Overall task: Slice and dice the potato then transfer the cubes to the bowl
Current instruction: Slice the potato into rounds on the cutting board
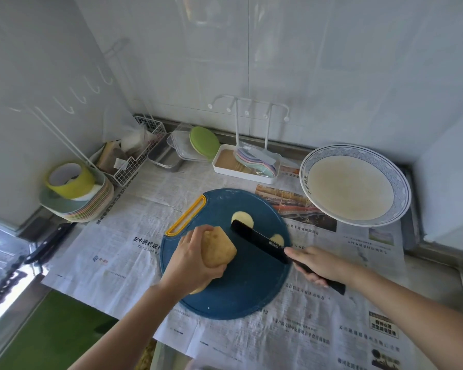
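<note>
Your left hand point(194, 259) curls round the one potato point(219, 249), centre frame over the board point(241, 292); your right hand point(317, 265) grips the knife point(259, 241) beside it. Two slices point(242, 219) lie by the blade, one bowl point(354, 186) upper right.

- newspaper point(123, 252) spread all over the counter
- stack of pastel plates point(91, 206) on the left, with a yellow-green tape roll point(70, 180) sitting on top
- white wire basket point(134, 161) in the far left corner, stuffed with packets
- metal tray point(165, 156) just right of it, then a green lid point(204, 142)
- white rack point(241, 173) at the far middle, holding pastel dishes
- spare black-handled knife point(48, 243) at the left edge
</note>
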Available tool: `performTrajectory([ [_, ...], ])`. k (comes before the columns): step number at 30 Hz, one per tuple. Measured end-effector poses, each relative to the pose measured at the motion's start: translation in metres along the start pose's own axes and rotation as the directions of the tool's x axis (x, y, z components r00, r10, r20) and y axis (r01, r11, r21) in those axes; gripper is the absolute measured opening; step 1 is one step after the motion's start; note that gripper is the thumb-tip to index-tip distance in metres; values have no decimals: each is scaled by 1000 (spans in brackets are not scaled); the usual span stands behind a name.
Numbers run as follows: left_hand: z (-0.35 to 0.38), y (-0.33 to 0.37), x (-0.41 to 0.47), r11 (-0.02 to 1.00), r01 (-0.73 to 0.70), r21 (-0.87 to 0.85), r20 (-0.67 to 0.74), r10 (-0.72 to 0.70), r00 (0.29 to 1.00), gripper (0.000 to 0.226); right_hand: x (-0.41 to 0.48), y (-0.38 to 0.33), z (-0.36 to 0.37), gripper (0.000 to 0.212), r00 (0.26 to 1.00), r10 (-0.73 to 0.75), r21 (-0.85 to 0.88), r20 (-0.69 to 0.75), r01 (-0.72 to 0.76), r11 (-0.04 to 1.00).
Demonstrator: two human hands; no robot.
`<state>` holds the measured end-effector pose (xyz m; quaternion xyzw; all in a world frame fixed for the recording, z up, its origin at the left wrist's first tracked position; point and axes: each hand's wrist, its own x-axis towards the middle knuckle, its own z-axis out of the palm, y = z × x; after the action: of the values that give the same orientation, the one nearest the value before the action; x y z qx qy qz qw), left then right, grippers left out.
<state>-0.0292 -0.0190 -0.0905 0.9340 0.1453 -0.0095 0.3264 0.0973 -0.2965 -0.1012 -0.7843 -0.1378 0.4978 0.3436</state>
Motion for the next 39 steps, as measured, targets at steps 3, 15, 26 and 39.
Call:
performTrajectory([
  [3,8,7,6,1000,-23,-7,-57,23,998,77,7,-11,-2,55,1000,-18,-8,-23,18,1000],
  [15,25,4,12,992,-108,57,-116,114,987,64,-20,-36,41,59,967,-175,126,-186,201,972],
  [26,26,0,13,990,-135,44,-142,140,980,65,-29,-47,77,53,895,-289,-159,-340,248,956],
  [39,24,-1,19,983,-169,66,-111,175,978,64,-27,-46,69,55,930,-251,-143,-269,220,965],
])
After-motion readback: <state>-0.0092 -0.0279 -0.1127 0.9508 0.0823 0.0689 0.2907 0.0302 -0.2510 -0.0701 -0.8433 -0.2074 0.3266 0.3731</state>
